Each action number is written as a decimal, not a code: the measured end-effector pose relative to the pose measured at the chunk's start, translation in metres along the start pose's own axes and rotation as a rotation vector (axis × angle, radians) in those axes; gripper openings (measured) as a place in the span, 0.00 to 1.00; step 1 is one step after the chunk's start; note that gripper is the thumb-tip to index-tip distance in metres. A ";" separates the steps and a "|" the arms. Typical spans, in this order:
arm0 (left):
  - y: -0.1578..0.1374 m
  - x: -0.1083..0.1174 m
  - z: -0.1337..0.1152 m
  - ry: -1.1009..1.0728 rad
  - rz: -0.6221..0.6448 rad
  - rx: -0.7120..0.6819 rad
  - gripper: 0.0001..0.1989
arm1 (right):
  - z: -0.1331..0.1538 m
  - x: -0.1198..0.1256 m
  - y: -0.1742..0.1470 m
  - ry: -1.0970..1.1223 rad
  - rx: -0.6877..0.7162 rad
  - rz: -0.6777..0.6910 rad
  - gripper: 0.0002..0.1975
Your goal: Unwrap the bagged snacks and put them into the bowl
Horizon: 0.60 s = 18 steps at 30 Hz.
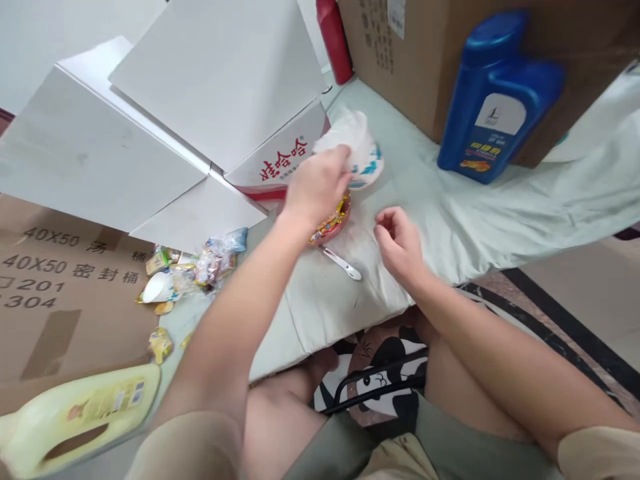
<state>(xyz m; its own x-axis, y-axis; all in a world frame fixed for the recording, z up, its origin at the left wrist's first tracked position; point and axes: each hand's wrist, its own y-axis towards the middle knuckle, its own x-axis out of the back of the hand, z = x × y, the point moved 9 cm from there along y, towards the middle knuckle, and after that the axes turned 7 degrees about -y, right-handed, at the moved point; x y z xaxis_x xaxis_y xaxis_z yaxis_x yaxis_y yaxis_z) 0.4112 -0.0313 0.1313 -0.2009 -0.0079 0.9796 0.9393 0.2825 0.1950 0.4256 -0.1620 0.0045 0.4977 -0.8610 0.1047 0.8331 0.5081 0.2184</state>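
Observation:
My left hand (320, 183) reaches across the table with its fingers closed on a white, blue-printed thing (354, 143). It looks soft or papery and is blurred, so its exact kind does not show. Just below that hand lies a red and yellow shiny wrapped item (333, 225), partly covered by the hand. A small white plastic spoon (343, 264) rests on the cloth beside it. My right hand (400, 243) hovers at the right of the spoon, fingers curled in, with nothing visible in them.
A white carton (220, 80) with open flaps stands behind my left arm. Wrapped snacks (210, 263) and a white cup (159, 288) lie at left, near a pale yellow bottle (95, 413). A blue jug (493, 107), red bottle (334, 43) and brown box (405, 67) stand at the back.

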 end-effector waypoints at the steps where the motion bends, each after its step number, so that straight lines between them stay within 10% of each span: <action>1: 0.016 -0.015 -0.022 -0.020 0.025 -0.036 0.14 | -0.007 0.012 0.006 0.006 -0.033 -0.069 0.04; 8: 0.059 -0.102 -0.058 -0.093 0.159 -0.052 0.20 | -0.036 0.041 0.031 -0.187 -0.105 -0.036 0.04; 18: -0.165 -0.070 0.001 -0.362 -0.097 -0.105 0.10 | -0.054 0.048 0.075 -1.127 -0.262 0.275 0.23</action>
<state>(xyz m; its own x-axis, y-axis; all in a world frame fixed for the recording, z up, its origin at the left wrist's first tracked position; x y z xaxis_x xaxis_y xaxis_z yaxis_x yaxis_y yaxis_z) 0.2698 -0.0765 0.0306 -0.3580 0.3141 0.8793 0.9306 0.1969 0.3085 0.5247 -0.1641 -0.0267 0.2838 -0.1894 0.9400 0.8206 0.5551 -0.1359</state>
